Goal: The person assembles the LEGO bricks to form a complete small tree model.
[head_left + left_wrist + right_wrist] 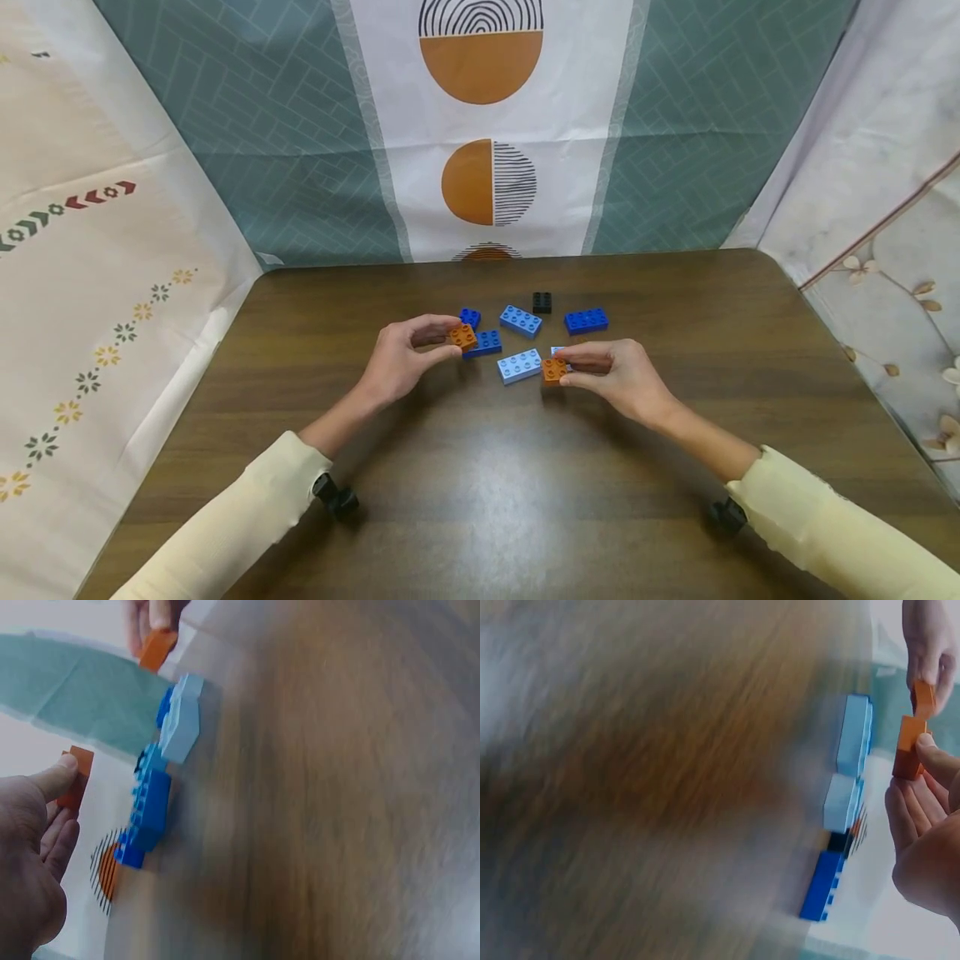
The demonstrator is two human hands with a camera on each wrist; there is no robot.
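Note:
Between thumb and fingers my left hand (405, 354) pinches an orange brick (463, 337), raised over the table in front of two dark blue bricks. My right hand (618, 377) pinches a second orange brick (553, 370), also held above the table, its studs facing up. In the left wrist view, the left hand's orange brick (76, 777) is clear of the tabletop. The right wrist view shows the other orange brick (909, 748) at the thumb tip. Beside the right hand lies a light blue brick (519, 367); another light blue one (557, 352) is partly hidden by the fingers.
Farther back lie a mid-blue brick (521, 321), a small black brick (542, 302) and a dark blue brick (587, 321). Behind the left hand are a long dark blue brick (482, 343) and a small one (470, 317). Cloth hangs around the wooden table (480, 500).

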